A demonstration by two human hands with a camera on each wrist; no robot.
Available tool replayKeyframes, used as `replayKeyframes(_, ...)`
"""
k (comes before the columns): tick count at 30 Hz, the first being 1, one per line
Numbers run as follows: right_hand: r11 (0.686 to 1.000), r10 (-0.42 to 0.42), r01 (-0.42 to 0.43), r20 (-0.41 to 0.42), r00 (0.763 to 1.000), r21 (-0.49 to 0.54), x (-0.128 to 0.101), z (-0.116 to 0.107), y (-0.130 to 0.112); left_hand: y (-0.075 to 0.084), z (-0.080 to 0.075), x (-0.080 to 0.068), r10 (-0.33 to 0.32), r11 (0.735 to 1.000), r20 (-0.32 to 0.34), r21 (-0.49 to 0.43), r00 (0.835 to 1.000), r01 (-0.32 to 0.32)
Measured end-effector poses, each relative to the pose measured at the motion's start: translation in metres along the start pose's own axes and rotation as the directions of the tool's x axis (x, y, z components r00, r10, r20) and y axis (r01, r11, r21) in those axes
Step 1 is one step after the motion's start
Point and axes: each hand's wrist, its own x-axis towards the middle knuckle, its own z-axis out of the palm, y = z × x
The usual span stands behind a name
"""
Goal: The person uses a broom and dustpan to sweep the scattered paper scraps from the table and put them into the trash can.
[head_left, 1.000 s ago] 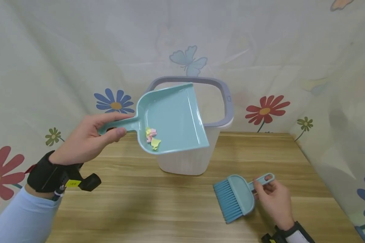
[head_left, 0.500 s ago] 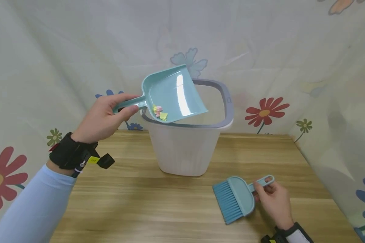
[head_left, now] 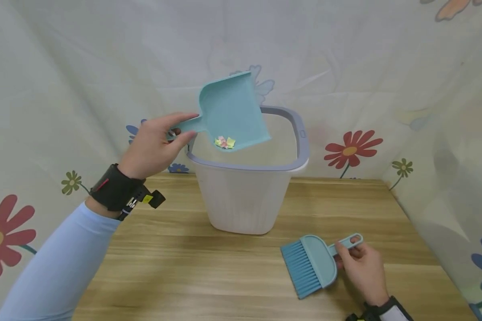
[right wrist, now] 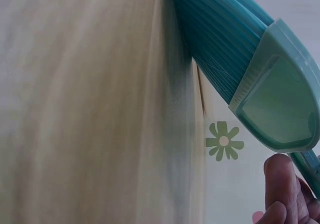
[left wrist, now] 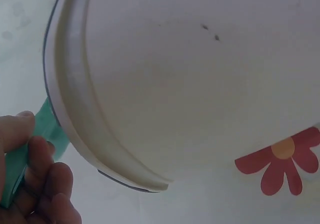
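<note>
My left hand [head_left: 154,145] grips the handle of a teal dustpan [head_left: 230,111], raised and tilted over the open top of a white bin [head_left: 245,196] with a grey rim. Small pink and yellow paper scraps [head_left: 224,142] lie at the pan's lower edge, above the bin's mouth. In the left wrist view my fingers [left wrist: 37,184] curl round the teal handle [left wrist: 30,154] beside the bin's rim [left wrist: 90,134]. My right hand [head_left: 361,267] holds the handle of a teal hand brush [head_left: 311,263] with blue bristles lying on the wooden table [head_left: 209,276]. The right wrist view shows the brush [right wrist: 250,58] close up.
The bin stands at the middle back of the table. A flower-printed curtain [head_left: 64,67] hangs behind and on both sides. The table's right edge [head_left: 434,249] meets the curtain near my right hand.
My left hand has lifted the dustpan higher and tipped it further over the bin; the scraps have slid towards the pan's lower edge. The right hand and brush have stayed put.
</note>
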Motion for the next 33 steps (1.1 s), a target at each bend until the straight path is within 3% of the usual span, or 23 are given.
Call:
replayKeyframes(7,0.999,-0.018,0.018,0.004,1.000,0.028,-0.002,-0.001,0.001,-0.002,0.010,0.008,0.187,0.976,-0.049,0.122,0.981,-0.180)
replayKeyframes(14,1.000,-0.015,0.015,0.000,1.000,0.020,-0.003,0.000,0.002,-0.001,0.015,0.012,0.353,0.910,-0.039,0.245,0.935,-0.333)
replayKeyframes(25,1.000,-0.027,0.026,0.006,1.000,0.009,-0.004,0.000,0.000,0.006,0.019,0.011,0.518,0.760,0.016,0.452,0.855,-0.468)
replayKeyframes(30,1.000,-0.021,0.021,0.006,1.000,-0.003,-0.003,0.001,0.000,0.009,0.020,0.011,0.565,0.671,0.057,0.548,0.823,-0.499)
replayKeyframes(33,1.000,-0.016,0.016,0.003,1.000,-0.003,-0.003,0.002,0.000,0.011,0.020,0.010,0.591,0.635,0.059,0.581,0.804,-0.510)
